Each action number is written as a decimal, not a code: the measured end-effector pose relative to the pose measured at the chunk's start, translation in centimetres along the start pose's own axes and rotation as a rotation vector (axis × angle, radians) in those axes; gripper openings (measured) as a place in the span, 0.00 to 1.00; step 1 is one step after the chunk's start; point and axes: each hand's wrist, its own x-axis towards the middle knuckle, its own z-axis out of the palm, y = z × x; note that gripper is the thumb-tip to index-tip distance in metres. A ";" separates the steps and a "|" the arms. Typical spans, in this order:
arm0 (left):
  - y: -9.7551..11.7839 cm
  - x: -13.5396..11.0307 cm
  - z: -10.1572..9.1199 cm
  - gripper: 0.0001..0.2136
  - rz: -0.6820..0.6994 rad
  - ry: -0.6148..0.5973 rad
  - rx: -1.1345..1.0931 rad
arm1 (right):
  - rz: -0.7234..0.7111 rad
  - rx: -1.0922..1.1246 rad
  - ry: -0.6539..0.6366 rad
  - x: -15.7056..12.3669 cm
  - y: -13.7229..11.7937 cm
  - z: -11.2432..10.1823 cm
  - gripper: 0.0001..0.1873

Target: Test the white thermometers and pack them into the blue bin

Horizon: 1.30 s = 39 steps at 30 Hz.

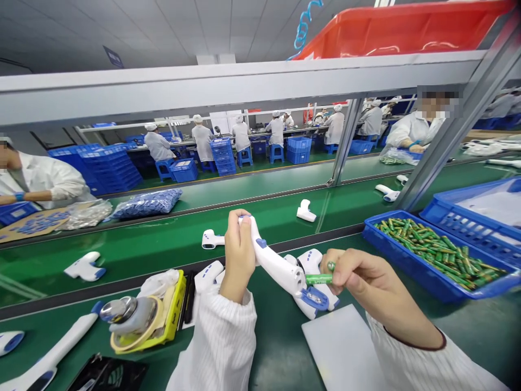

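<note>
My left hand (pixel 239 252) grips a white handheld infrared thermometer (pixel 277 260) with blue trim, held tilted with its handle end pointing down and to the right. The open blue-edged battery compartment (pixel 313 297) shows at that end. My right hand (pixel 366 285) pinches a green cylindrical battery (pixel 318 279) between its fingers, right beside the compartment. A second bit of green shows at the fingertips (pixel 331 266). Several more white thermometers (pixel 313 266) lie under the hands. A blue plastic tray (pixel 411 274) full of loose green batteries stands to my right.
Green conveyor belts (pixel 244 201) run across the bench, carrying white thermometers (pixel 309 212). A yellow-based tape dispenser (pixel 146 315) stands at the left. A white sheet (pixel 342 347) lies below my right hand. Co-workers in white sit at both sides, with further benches beyond.
</note>
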 end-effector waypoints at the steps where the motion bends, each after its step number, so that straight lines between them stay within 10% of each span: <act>1: 0.0 0.0 0.1 0.11 -0.015 -0.012 -0.019 | -0.004 -0.043 -0.011 -0.1 -0.2 0.3 0.10; 10: -0.2 0.4 0.5 0.10 -0.052 -0.066 0.163 | -0.221 -0.674 -0.178 0.4 -2.9 1.5 0.13; 21: -0.2 0.7 0.8 0.10 -0.136 -0.121 0.093 | -0.240 -0.192 0.215 2.0 0.1 4.0 0.13; 26: -0.7 0.7 1.0 0.10 -0.157 -0.136 0.056 | -0.491 -0.349 0.068 1.8 1.1 3.4 0.17; 30: -1.4 0.7 1.2 0.11 -0.164 -0.148 0.030 | -0.218 -0.180 -0.064 1.6 1.7 3.6 0.21; 39: -1.3 0.6 1.3 0.10 -0.067 0.069 0.195 | 0.233 0.418 0.162 3.3 3.2 7.3 0.14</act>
